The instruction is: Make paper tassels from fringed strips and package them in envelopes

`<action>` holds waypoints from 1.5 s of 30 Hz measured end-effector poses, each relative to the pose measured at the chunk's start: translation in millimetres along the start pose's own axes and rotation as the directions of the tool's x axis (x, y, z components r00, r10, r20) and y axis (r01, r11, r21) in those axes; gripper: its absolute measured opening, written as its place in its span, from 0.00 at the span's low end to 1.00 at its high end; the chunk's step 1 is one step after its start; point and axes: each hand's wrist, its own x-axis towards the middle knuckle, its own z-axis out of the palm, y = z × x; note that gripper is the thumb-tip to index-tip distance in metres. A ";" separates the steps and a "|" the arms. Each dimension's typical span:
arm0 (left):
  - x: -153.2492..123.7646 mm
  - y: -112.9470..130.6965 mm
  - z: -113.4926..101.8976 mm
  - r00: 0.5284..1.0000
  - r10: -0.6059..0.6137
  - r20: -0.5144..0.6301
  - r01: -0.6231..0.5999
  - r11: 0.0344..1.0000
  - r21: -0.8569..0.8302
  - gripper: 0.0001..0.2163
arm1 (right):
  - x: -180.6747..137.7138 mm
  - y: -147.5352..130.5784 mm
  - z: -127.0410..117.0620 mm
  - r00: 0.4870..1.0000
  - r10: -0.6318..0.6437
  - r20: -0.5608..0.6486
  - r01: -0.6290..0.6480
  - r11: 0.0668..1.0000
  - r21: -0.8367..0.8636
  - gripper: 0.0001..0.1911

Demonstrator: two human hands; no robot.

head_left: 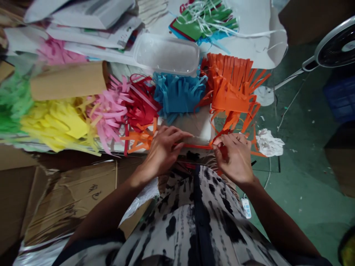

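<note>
Orange strip (197, 146) (head view): at table (255, 18) edge, btwn hands, long axis 9–3 o'clock.
R hand (235, 157): nearer; fingers pinch strip's 3 o'clock end, rest runs twd 9.
L hand (165, 146): by its 9 o'clock end, fingers loosely curved; can't tell if gripping.
Orange fringe (230, 101): 12 o'clock of R hand.

The orange strips (230, 100) look matt and papery, the clear tub (168, 55) smooth plastic.

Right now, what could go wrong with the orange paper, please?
The thin orange strip between the left hand and the right hand might tear if pulled hard. The orange fringed paper has loose strips close to the right hand; these could tangle.
</note>
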 end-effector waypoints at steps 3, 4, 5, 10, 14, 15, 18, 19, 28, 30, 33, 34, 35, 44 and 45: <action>-7.6 -3.5 2.3 0.988 0.154 0.015 -0.155 0.986 0.060 0.20 | -3.1 3.8 0.8 1.000 -0.016 -0.005 0.016 1.000 -0.011 0.05; -10.2 -5.2 3.2 0.981 0.195 0.025 -0.196 0.975 0.104 0.21 | -4.0 4.4 0.9 1.000 -0.023 -0.005 0.023 1.000 -0.019 0.05; -12.6 -7.0 4.2 0.974 0.224 0.033 -0.226 0.962 0.155 0.21 | -4.9 4.3 1.1 0.999 -0.035 -0.010 0.035 0.999 -0.033 0.06; -18.5 -11.4 8.8 0.946 0.324 0.023 -0.316 0.899 0.302 0.20 | -8.4 -8.9 6.1 0.959 -0.229 -0.167 0.209 0.969 -0.129 0.11; -25.0 -1.5 9.0 0.931 0.364 0.022 -0.355 0.889 0.290 0.19 | -11.2 -23.1 9.4 0.898 -0.373 -0.231 0.338 0.924 -0.180 0.07; -29.1 1.7 9.3 0.928 0.373 0.024 -0.363 0.884 0.296 0.19 | -12.9 -25.3 9.2 0.888 -0.391 -0.241 0.354 0.917 -0.184 0.06; -46.6 8.5 12.5 0.919 0.394 0.013 -0.375 0.865 0.334 0.18 | -21.1 -30.2 8.6 0.888 -0.409 -0.207 0.379 0.909 -0.170 0.05; -53.1 9.4 14.2 0.917 0.399 0.005 -0.376 0.858 0.351 0.18 | -24.4 -32.0 9.4 0.897 -0.405 -0.178 0.379 0.911 -0.160 0.06; -76.9 19.5 16.7 0.908 0.399 -0.124 -0.331 0.867 0.372 0.14 | -34.5 -43.9 23.8 0.857 -0.436 -0.275 0.413 0.900 -0.140 0.06; -73.9 30.6 11.4 0.931 0.317 -0.181 -0.266 0.929 0.258 0.13 | -30.5 -42.8 14.4 0.831 -0.447 -0.331 0.427 0.894 -0.136 0.07; -63.0 48.7 -0.6 0.984 -0.037 -0.176 -0.003 0.974 -0.225 0.14 | -23.0 -40.9 -6.8 0.790 -0.455 -0.411 0.426 0.889 -0.165 0.08; -57.8 53.7 -5.5 0.982 -0.172 -0.081 0.122 0.897 -0.425 0.16 | -21.0 -40.4 -13.9 0.773 -0.463 -0.434 0.430 0.885 -0.179 0.09; -52.3 57.6 -10.4 0.961 -0.270 0.055 0.250 0.771 -0.586 0.18 | -19.4 -40.0 -20.5 0.754 -0.473 -0.455 0.437 0.879 -0.191 0.10; -29.0 64.6 -21.7 0.740 -0.237 0.629 0.649 0.007 -0.761 0.17 | -19.8 -36.1 -42.0 0.675 -0.525 -0.519 0.473 0.847 -0.242 0.13; -29.8 65.0 -18.5 0.737 -0.224 0.638 0.650 -0.027 -0.759 0.17 | -19.5 -36.9 -41.9 0.673 -0.516 -0.531 0.472 0.851 -0.229 0.12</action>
